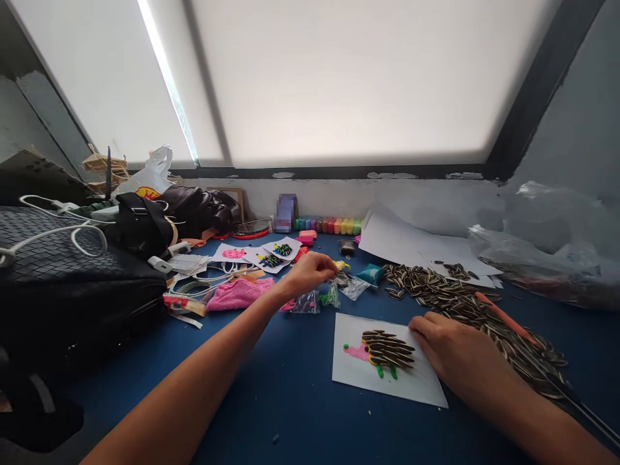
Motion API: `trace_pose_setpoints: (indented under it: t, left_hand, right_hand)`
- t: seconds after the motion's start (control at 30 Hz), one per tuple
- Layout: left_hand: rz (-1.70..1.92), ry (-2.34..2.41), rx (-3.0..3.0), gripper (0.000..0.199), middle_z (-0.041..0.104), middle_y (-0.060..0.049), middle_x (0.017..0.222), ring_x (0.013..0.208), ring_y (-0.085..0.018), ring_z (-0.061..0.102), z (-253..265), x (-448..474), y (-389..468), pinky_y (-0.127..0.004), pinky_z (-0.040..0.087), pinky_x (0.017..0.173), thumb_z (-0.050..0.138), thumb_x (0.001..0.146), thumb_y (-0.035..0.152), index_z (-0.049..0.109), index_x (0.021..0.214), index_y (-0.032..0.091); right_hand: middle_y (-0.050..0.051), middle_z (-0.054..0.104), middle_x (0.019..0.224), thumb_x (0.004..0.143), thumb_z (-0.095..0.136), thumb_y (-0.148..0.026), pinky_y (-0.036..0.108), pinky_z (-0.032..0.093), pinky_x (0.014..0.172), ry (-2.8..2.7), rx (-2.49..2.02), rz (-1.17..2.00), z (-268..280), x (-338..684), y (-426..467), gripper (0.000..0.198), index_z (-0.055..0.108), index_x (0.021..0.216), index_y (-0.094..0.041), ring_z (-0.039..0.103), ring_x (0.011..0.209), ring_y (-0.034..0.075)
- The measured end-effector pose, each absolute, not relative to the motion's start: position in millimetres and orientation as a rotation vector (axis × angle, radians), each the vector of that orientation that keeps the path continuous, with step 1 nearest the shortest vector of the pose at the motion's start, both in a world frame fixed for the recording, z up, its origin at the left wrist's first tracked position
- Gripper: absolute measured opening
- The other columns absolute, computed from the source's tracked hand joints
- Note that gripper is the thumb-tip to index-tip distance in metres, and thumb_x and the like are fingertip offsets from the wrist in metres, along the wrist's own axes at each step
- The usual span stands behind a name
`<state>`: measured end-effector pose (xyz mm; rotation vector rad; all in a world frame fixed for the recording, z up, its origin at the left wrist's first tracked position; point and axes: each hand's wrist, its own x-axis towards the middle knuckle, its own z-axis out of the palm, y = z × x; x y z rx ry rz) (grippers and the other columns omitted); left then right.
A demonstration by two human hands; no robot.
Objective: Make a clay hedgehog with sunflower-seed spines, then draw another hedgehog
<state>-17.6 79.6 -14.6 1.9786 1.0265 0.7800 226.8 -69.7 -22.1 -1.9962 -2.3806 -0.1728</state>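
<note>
My left hand (312, 271) is stretched out over the clay packets, fingers bent together beside a bit of yellow clay (341, 265). Whatever its fingertips hold, if anything, is too small to make out. Closed at the upper right edge of a white paper card (349, 374) is my right hand (448, 342). On the card lies a hedgehog figure with sunflower-seed spines (387, 349), a pink clay face (358, 351), a green nose and green feet. Small clear bags of clay (306, 303) and a teal packet (372, 274) sit near my left hand.
A heap of sunflower seeds (436, 287) spreads at the right, with an orange stick (506, 318) on it. White sheets (411, 242) lean behind. At the left stand a black bag (72, 278), cables and a pink cloth (239, 294). Finished-looking picture cards (232, 253) lie farther back.
</note>
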Motion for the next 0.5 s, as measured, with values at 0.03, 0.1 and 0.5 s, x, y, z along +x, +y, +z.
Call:
trace_pose_setpoints:
  t: [0.03, 0.1, 0.5]
  left_hand:
    - [0.698, 1.026, 2.019, 0.015, 0.068, -0.005, 0.076, 0.068, -0.013, 0.061, -13, -20, 78, -0.021, 0.047, 0.061, 0.064, 0.074, 0.022, 0.070, 0.083, 0.011]
    - [0.553, 1.030, 2.090, 0.027, 0.068, -0.004, 0.081, 0.072, -0.015, 0.061, -10, -22, 75, -0.022, 0.046, 0.061, 0.072, 0.066, 0.027, 0.071, 0.089, 0.013]
    - [0.583, 0.982, 2.069, 0.017, 0.058, 0.001, 0.067, 0.062, -0.011, 0.054, -8, -8, 63, -0.020, 0.040, 0.054, 0.072, 0.069, 0.027, 0.064, 0.075, 0.012]
  right_hand:
    - [0.003, 0.061, 0.077, 0.094, 0.035, -0.021, 0.027, 0.038, 0.053, -2.381, -1.981, -0.181, -23, 227, -70, 0.028, 0.058, 0.078, -0.022, 0.064, 0.067, 0.019]
    - [0.003, 0.061, 0.076, 0.094, 0.035, -0.021, 0.026, 0.037, 0.052, -2.377, -1.962, -0.194, -25, 228, -70, 0.029, 0.058, 0.077, -0.022, 0.064, 0.065, 0.019]
    - [0.003, 0.060, 0.075, 0.093, 0.035, -0.022, 0.027, 0.036, 0.051, -2.373, -1.957, -0.196, -27, 229, -68, 0.027, 0.057, 0.076, -0.022, 0.064, 0.065, 0.019]
